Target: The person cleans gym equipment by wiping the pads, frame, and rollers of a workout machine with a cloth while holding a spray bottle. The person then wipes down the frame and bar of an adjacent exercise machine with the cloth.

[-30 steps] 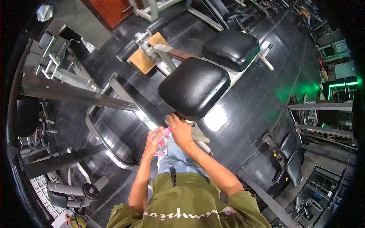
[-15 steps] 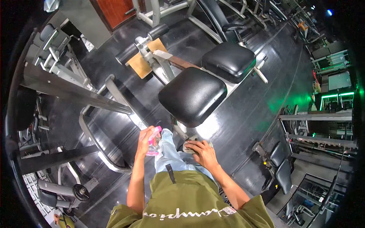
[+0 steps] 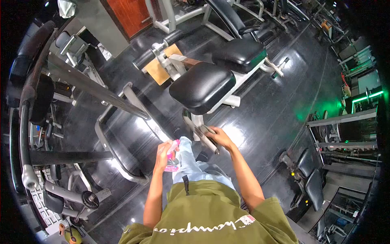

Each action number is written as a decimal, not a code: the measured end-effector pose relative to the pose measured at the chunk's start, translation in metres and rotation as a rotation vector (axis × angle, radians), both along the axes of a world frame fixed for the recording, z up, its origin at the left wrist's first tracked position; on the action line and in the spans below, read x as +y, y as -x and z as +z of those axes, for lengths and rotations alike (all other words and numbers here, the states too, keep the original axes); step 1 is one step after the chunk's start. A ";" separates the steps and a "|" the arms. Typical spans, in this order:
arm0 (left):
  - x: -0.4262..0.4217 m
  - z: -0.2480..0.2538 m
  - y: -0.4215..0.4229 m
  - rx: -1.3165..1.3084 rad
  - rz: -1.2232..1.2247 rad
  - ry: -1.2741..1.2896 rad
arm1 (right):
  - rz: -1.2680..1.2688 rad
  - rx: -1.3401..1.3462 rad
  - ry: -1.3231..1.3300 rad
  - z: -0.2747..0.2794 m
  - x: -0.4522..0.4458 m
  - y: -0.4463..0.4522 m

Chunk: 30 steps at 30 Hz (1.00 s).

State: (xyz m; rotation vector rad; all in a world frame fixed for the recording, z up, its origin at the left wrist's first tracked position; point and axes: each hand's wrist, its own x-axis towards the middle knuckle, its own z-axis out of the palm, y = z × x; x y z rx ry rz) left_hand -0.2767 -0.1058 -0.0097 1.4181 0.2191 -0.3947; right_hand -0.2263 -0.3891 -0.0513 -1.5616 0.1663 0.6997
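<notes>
My left hand (image 3: 163, 151) is wrapped round a clear spray bottle (image 3: 172, 162) with a pink head and pink label, held beside my left leg. My right hand (image 3: 220, 137) closes on a greyish cloth (image 3: 206, 129), partly hidden by the fingers. It presses the cloth against a metal bar (image 3: 210, 145) low at the near end of a gym bench. Just beyond this hand is the bench's black padded seat (image 3: 202, 87), with a second black pad (image 3: 239, 55) behind it.
Grey tubular machine framing (image 3: 99, 132) stands close on my left. Foam rollers and a wooden board (image 3: 156, 72) sit on the bench's far-left side. Another black-padded bench (image 3: 313, 189) is at right, near racks (image 3: 345, 118). Dark, shiny flooring (image 3: 268, 122) lies underneath.
My right hand has moved up and away from my body, carrying the cloth along the bench's metal bar. The view has shifted slightly; my left hand keeps hold of the spray bottle.
</notes>
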 end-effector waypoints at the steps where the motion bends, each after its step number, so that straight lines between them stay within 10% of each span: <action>1: -0.006 0.003 0.001 -0.004 -0.003 0.001 | 0.050 0.085 -0.019 0.001 -0.014 0.015; 9: -0.016 0.020 0.011 -0.044 -0.039 -0.019 | -0.244 -0.246 0.106 0.038 -0.022 0.089; 16: -0.006 0.021 0.025 -0.062 -0.039 -0.057 | -0.042 -0.672 0.488 0.025 0.027 0.009; 30: -0.008 0.016 0.028 -0.081 -0.012 -0.044 | 0.376 -0.638 0.765 0.106 -0.032 0.078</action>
